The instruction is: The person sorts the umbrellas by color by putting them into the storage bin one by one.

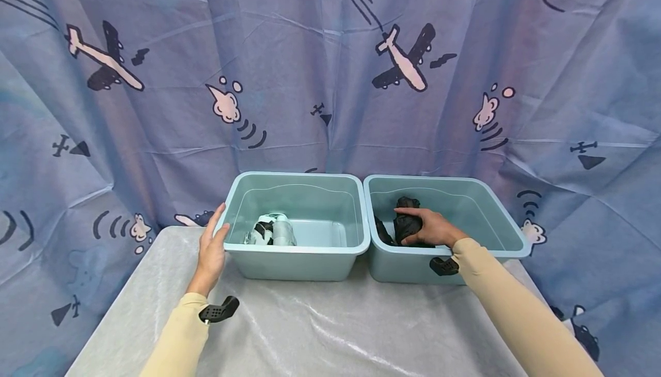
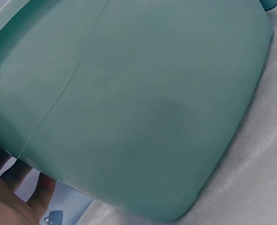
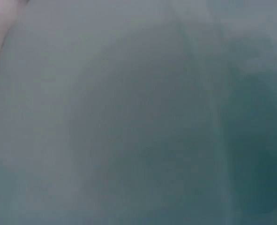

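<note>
In the head view, my right hand (image 1: 431, 226) reaches into the right-hand bin (image 1: 480, 216). Its fingers and thumb are bent round a black crumpled bundle (image 1: 407, 225), with more black material beside and under it. My left hand (image 1: 210, 253) rests at the left end of the other pale green bin (image 1: 296, 265), fingers extended along its outer side and thumb near the rim. The left wrist view shows fingers (image 2: 43, 192) against that bin wall. White, black and clear wrapped items (image 1: 273, 230) lie in its left part. Only a blurred bin wall (image 3: 143, 117) fills the right wrist view.
Both bins stand side by side, rims nearly meeting, on a table with a light grey cloth (image 1: 320, 331). Right behind hangs a blue-purple curtain (image 1: 289, 78) printed with planes. Black wrist cameras (image 1: 219, 310) sit on both forearms.
</note>
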Demonstrator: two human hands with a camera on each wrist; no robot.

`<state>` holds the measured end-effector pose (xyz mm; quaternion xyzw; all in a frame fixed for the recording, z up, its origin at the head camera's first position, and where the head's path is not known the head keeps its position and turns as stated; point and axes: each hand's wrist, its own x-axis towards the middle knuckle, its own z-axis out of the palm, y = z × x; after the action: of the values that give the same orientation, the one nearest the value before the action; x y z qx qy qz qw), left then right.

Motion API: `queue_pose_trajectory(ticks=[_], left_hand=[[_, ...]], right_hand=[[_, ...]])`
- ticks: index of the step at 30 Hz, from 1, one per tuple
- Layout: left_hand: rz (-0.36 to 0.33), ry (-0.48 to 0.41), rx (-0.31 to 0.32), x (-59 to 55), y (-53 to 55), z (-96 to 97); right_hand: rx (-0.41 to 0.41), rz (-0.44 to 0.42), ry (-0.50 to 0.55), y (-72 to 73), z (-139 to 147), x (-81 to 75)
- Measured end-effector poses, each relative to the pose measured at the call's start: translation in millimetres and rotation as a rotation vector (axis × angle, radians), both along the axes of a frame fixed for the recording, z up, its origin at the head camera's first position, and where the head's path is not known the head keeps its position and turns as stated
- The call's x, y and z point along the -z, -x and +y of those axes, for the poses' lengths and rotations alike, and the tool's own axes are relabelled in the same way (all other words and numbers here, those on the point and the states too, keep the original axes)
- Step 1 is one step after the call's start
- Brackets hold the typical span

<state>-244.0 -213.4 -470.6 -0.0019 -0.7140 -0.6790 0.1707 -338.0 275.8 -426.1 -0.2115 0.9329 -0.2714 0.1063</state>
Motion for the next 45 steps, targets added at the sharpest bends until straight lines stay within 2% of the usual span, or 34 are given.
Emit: queue_pose_trajectory(ticks=[7,16,28,45], left_hand=[[-0.016,0.001,0.003,0.1,-0.8,0.1],[-0.006,-0.011,0.0,-0.1,-0.2,0.5],[-0.009,-0.022,-0.004,0.4,-0.5,1.5],[-0.016,-0.018,-0.006,0.0,-0.9,1.7]], right_hand=[[-0.015,-0.021,-0.047,0.3,-1.9,-0.7],[-0.014,-0.168,0.07,0.8,0.1,-0.8],[0.059,-0.174,0.04,3.0,0.4,-0.5],[0.06,-0.21,0.068,0.1,-0.1,-2.0]])
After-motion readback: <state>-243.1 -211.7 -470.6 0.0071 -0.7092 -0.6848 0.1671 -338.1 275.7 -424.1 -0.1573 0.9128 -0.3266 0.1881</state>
